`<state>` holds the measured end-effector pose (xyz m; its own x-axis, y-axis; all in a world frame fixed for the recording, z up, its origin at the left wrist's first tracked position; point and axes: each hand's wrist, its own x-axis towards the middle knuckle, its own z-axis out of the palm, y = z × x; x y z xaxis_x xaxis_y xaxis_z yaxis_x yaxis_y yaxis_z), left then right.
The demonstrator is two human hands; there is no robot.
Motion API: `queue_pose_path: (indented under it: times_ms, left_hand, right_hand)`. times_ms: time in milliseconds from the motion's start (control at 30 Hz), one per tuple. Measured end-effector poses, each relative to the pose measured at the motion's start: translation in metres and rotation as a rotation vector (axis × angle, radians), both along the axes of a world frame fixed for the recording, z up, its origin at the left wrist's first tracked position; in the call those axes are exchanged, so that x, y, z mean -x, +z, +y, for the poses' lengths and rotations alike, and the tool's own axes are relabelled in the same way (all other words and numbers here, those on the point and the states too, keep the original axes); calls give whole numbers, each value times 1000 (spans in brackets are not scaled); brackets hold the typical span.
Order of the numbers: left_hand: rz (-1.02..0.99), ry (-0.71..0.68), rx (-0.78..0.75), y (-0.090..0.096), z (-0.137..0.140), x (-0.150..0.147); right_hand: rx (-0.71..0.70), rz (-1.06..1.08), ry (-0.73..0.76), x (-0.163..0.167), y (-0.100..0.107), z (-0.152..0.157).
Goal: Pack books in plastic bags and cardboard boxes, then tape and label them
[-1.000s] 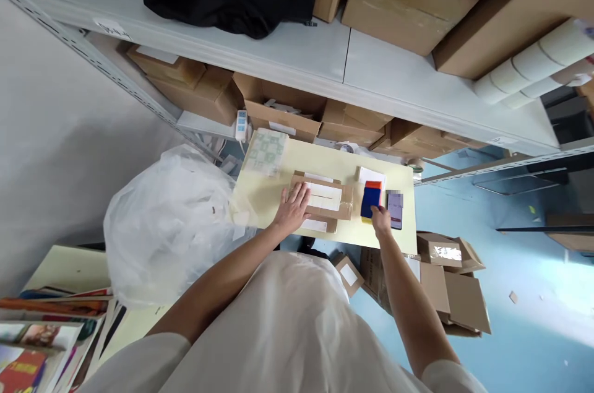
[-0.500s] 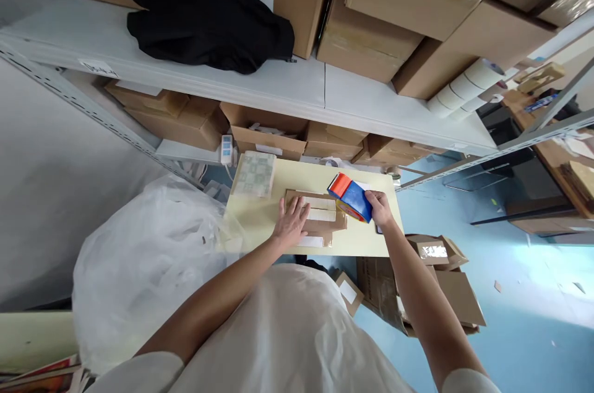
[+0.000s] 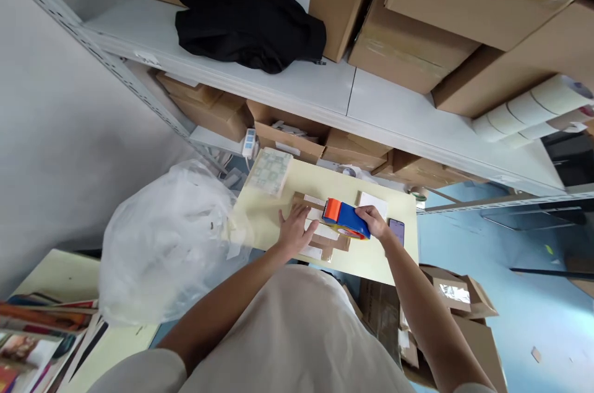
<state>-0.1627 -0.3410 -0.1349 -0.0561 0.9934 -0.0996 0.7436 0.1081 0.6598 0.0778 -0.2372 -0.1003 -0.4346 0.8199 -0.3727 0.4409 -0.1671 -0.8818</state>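
My right hand (image 3: 372, 221) is closed round a blue and orange tape dispenser (image 3: 350, 218), held over a flat piece of cardboard with white labels (image 3: 341, 241) on the pale yellow table (image 3: 260, 226). The dispenser's orange end points left, toward my other hand. On the left part of the cardboard lies my left hand (image 3: 293, 231), fingers spread and thumb apart, with nothing in it. Whether the dispenser touches the cardboard I cannot tell.
A patterned pale green pack (image 3: 270, 171) lies at the table's back left. To the right are a white-topped flat box (image 3: 372, 202) and a phone (image 3: 396, 229). A big translucent plastic bag (image 3: 162, 244) bulges at the left. Shelving (image 3: 297, 93) with cartons stands behind; opened cartons (image 3: 450, 288) lie at right.
The tape dispenser has come down toward the cardboard and a little left relative to the table. My left hand stays on the cardboard. The camera view has turned and shifted.
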Motion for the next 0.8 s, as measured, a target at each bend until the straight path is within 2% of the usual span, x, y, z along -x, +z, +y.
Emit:
queue_pose_path:
  times_ms: [100, 200, 267, 333, 400, 500, 567, 800]
  left_hand:
    - [-361, 159, 51, 11, 16, -7]
    - [-767, 210, 320, 15, 30, -10]
    - [-909, 191, 456, 15, 35, -12]
    - [-933, 180, 467, 13, 37, -12]
    - [-857, 191, 412, 11, 35, -11]
    - [-742, 184, 326, 8, 30, -6]
    - [-740, 183, 288, 6, 27, 0]
    - [-702, 237, 257, -6, 15, 54]
  right_hand:
    - [-19, 2, 42, -2, -3, 1]
    - [-45, 10, 55, -3, -6, 1]
    - [-60, 2, 57, -3, -7, 0]
    - [-70, -14, 65, -3, -7, -2]
    - [-93, -41, 77, -3, -6, -4]
    - [-182, -115, 91, 1, 1, -9]
    - [-249, -172, 110, 5, 7, -12]
    - [-403, -325, 177, 13, 30, -23]
